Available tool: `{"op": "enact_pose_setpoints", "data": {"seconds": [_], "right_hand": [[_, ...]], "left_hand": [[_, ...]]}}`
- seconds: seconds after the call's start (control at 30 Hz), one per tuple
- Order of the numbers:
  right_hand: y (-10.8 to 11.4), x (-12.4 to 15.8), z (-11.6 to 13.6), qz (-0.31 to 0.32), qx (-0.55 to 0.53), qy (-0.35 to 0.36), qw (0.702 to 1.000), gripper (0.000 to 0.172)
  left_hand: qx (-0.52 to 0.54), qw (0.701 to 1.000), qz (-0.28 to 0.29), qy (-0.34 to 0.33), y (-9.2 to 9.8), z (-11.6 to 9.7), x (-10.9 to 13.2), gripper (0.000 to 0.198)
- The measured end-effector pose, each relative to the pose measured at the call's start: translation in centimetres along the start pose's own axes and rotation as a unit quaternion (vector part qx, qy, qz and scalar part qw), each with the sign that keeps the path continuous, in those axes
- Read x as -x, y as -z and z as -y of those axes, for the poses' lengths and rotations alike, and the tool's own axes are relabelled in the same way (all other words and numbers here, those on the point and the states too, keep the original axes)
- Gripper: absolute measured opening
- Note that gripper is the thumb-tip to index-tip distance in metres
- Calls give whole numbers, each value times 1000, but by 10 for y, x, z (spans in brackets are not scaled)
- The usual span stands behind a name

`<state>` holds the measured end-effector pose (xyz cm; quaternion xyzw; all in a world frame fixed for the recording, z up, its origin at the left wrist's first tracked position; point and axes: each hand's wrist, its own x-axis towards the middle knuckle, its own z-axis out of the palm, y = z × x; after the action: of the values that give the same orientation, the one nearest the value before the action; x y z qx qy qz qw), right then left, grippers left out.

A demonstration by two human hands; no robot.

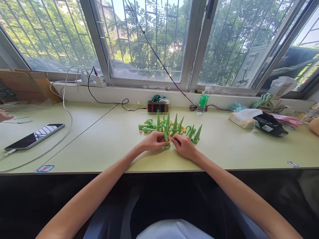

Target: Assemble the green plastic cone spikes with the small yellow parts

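Note:
My left hand [156, 140] is closed round a green plastic spike [165, 135], its pointed tip upward and its wider base low over the table. Close beside it, my right hand [183, 145] has thumb and fingers pinched together at the spike's side. A small yellowish piece seems to show at those fingertips, too small to name. Just beyond both hands stand several green spikes [175, 123] with points up. Other green pieces [147, 126] lie on their sides to the left, and small yellow pieces [183, 129] are scattered among them.
Behind the pile sit a dark box [157, 107], partly blurred, and a green-labelled bottle [203, 101]. To the right are a tissue box [240, 119] and a black packet [270, 124]. A phone [35, 136] with its white cable [68, 124] lies left. Another person's hand [5, 115] shows at the left edge.

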<state>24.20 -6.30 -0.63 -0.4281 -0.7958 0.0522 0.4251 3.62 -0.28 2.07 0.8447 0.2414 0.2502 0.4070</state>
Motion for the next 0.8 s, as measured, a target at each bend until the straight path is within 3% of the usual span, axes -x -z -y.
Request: {"op": "enact_pose_setpoints", "data": {"seconds": [0.33, 0.53, 0.7, 0.8], "right_hand": [[-2, 2, -3, 31, 34, -9, 999, 21], [-1, 1, 1, 9, 13, -28, 999, 10], [0, 2, 3, 14, -4, -10, 1000, 24], [0, 2, 0, 25, -4, 15, 1000, 25]], "left_hand": [[-51, 999, -7, 3, -4, -6, 2, 29], [-34, 999, -13, -4, -2, -6, 0, 27], [-31, 999, -27, -2, 2, -5, 0, 25], [-27, 999, -28, 6, 2, -5, 0, 24]]}}
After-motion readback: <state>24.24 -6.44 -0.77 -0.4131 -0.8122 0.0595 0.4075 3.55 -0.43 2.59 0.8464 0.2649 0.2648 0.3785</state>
